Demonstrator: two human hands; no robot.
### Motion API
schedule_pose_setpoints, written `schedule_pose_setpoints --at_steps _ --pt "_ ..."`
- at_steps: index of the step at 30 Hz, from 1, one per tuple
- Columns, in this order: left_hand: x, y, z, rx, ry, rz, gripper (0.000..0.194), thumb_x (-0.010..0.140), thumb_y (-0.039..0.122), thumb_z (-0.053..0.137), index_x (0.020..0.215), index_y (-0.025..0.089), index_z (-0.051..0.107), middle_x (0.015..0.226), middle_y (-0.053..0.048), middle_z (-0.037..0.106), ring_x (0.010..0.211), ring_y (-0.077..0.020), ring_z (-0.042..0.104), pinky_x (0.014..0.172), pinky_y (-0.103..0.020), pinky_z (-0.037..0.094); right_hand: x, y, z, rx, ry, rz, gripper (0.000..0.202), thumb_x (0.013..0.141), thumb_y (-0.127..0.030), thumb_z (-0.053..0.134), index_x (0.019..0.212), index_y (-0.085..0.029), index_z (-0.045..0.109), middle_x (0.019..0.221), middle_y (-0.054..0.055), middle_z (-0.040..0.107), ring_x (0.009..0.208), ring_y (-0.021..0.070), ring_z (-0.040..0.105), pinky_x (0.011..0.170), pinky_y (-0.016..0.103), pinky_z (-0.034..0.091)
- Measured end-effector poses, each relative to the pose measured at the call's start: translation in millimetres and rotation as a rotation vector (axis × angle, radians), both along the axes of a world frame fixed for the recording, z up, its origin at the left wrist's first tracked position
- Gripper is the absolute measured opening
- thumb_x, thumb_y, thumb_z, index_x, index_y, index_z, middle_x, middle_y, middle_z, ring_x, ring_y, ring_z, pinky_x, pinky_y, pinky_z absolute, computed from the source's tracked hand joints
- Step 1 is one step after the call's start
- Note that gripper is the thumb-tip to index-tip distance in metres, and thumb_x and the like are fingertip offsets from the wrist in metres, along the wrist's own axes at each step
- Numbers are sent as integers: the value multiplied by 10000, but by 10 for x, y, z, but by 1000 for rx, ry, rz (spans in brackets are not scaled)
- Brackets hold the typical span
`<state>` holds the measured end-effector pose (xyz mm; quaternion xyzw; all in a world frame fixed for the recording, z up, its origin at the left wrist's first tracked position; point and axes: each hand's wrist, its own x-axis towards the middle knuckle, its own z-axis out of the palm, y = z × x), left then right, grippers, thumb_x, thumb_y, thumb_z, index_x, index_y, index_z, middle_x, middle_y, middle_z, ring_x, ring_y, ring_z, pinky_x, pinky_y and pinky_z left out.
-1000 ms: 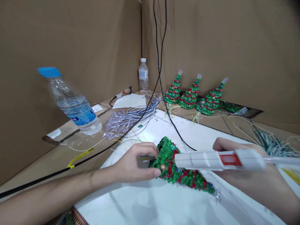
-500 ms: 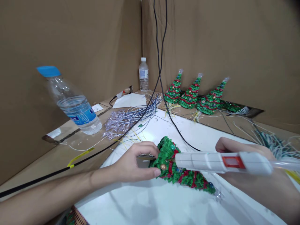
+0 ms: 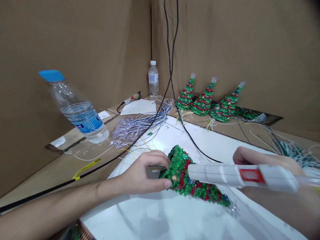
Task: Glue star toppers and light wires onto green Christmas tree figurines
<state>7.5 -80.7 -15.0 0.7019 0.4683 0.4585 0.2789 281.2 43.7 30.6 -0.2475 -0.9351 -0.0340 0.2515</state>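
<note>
"What is the left hand (image 3: 136, 173) doing?"

"It's holding the small green tree (image 3: 186, 185) by the wide base end, thumb and fingers pressing on it. The tree is lying on its side over the white board (image 3: 150, 213), inside the left edge, tip pointing toward the near right. I can't tell whether it's resting there."

"And the right hand (image 3: 272, 158)?"

"That one's gripping a white glue gun (image 3: 217, 175), fingers mostly hidden behind it. The nozzle is pointing at the tree; I can't tell if they're touching."

"What's sitting farther out?"

"Wires with clear tips (image 3: 132, 128) are lying across the board's left edge, near its far corner. Three more trees (image 3: 202, 103) are standing beyond the right-hand edge, on the brown desk (image 3: 97, 151)."

"Any bottles?"

"A blue-capped bottle (image 3: 81, 110) is standing outside the left edge, a white-capped bottle (image 3: 153, 81) beyond the far corner."
</note>
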Motion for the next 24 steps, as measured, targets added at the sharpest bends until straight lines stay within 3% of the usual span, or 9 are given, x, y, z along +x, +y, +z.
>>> schedule_pose_setpoints --at_steps 5,7,13,24 --pt "1 7 -7 16 -4 -9 183 755 310 725 757 140 657 738 -63 680 738 -172 609 715 -285 464 5 20 43 173 -11 100 180 595 -218 522 686 -263 373 403 -147 381 265 79 360 273 165 266" --pt "2 12 -8 23 -5 -12 177 757 308 721 754 143 656 724 -63 677 728 -174 605 718 -294 465 14 -4 46 190 -21 78 170 611 -229 495 703 -266 356 408 -140 370 268 93 334 285 179 258" --pt "-1 17 -15 29 -5 -17 191 772 328 711 753 145 660 708 -68 680 714 -175 607 719 -305 474 21 -189 70 91 -102 -190 110 695 -344 406 752 -279 337 489 -84 416 406 183 365 439 257 286" --pt "11 30 -28 38 -6 -11 239 778 370 712 730 147 641 684 -59 658 697 -168 583 722 -316 471 6 -289 129 24 -97 -186 97 746 -355 396 717 -262 394 507 -51 421 423 179 387 495 277 251"
